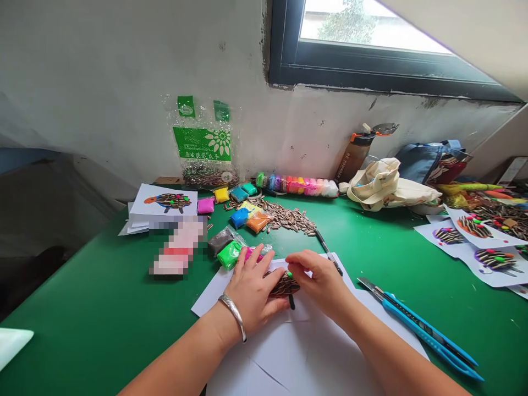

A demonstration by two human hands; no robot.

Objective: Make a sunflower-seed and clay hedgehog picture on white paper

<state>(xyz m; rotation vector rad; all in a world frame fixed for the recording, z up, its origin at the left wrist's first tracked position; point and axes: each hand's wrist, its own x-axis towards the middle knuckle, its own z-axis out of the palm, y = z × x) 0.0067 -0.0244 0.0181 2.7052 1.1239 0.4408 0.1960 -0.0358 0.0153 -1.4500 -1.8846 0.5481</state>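
Note:
A small figure covered with sunflower seeds (pixel 284 286) lies on white paper (pixel 289 341) on the green table (pixel 103 308). My left hand (pixel 252 291), with a silver bracelet on the wrist, rests beside the figure with fingers spread, steadying it. From the right, my right hand (pixel 319 278) has its fingertips pinched at the figure's top, by a tiny green clay bit. What it pinches is too small to name.
Clay packets (pixel 230 254) and a heap of loose seeds (pixel 289 217) lie behind the paper. A black pen (pixel 328 251) and a blue utility knife (pixel 424 327) lie at right. Finished seed pictures (pixel 493 258) sit far right, another (pixel 169 201) at left. A bag of seeds (pixel 206 159) leans on the wall.

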